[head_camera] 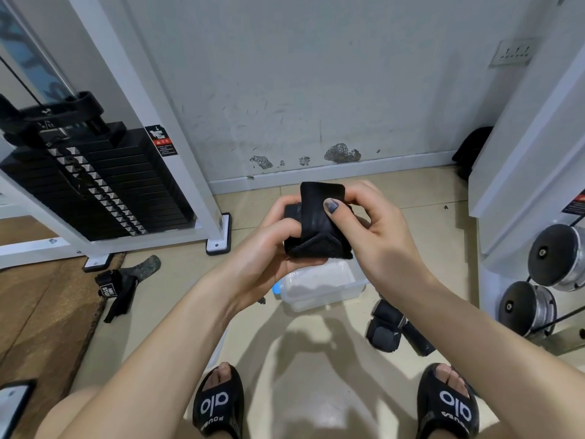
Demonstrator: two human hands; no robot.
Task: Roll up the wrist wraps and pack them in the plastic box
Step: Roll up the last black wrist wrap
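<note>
Nearest the camera, two feet in black slides (218, 403) stand on the tiled floor (316, 359), one at each side of the lower frame. A little further out, to the right, a rolled dark wrist wrap (384, 324) lies on the tiles, touching another dark piece beside it. To the left, a loose black strap with a white label (115, 288) lies where the tiles meet a brown mat (41, 312).

Between the forearms, a clear plastic box (319, 286) sits open on the floor, with a blue part showing at its left edge; it is partly hidden by the hands above it.

Above the box, both hands grasp one black wrist wrap (316, 229), partly rolled into a bundle. The left hand (266, 248) cups the bundle from below and the side, its thumb curled over the roll. The right hand (373, 223) pinches the free end of the wrap, thumb pressed on the fabric, and that end stands up above the roll.

Further back on the left is a white-framed weight stack (95, 185). At the right, two chrome dumbbells (554, 258) rest by a white frame. A scuffed white wall (316, 90) closes the view.
</note>
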